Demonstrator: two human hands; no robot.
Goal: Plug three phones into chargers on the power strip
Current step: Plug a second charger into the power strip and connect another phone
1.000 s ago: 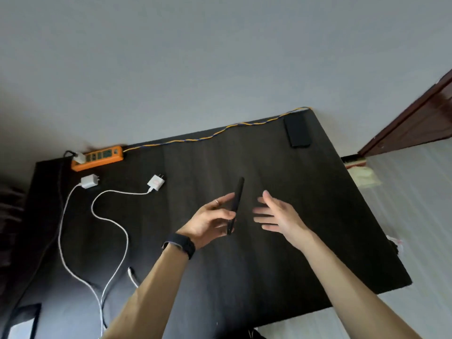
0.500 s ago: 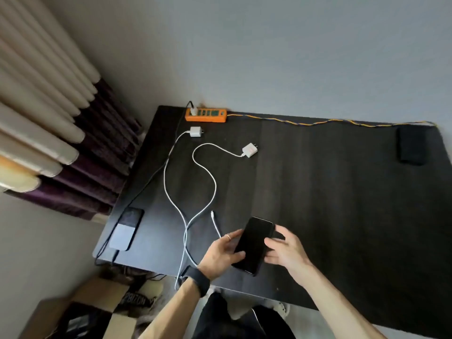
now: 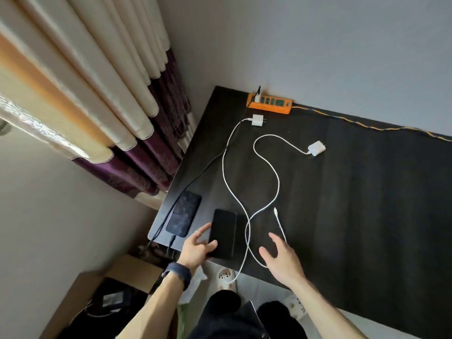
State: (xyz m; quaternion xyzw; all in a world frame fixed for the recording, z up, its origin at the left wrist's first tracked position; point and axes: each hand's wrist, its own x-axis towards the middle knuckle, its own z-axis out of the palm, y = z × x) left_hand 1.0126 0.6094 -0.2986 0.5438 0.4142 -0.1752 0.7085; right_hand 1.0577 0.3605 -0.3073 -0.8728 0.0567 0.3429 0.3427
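Two phones lie near the left front corner of the black table (image 3: 367, 204): a dark phone with a mottled, reflective face (image 3: 184, 213) close to the left edge, with a black cable (image 3: 195, 178) running along it up toward the orange power strip (image 3: 270, 104) at the back edge against the wall, and a second black phone (image 3: 223, 233) just to its right, flat on the tabletop with its near end at the table's front edge. The left hand (image 3: 197, 248) has this second phone by its lower left corner, thumb across the near end of the screen and the fingers spread loosely along its left side; a ring shows on one finger and a dark band sits on the wrist. The right hand (image 3: 281, 259) is open and empty, fingers splayed, above the tabletop just beside the free end of a white charging cable (image 3: 277, 182), whose small connector (image 3: 275, 209) lies on the table a little beyond the fingertips. That cable curves back to a white charger block (image 3: 317, 148) lying unplugged on the table. A second white charger block (image 3: 257, 119) lies just in front of the power strip, also unplugged, and its white cable (image 3: 226, 177) runs forward, crosses the other one near the black phone and loops over the front edge. One plug stands in the left end of the strip. A yellow braided cord (image 3: 367, 124) trails right from the strip along the wall. Cream and purple curtains (image 3: 110, 106) hang to the left.
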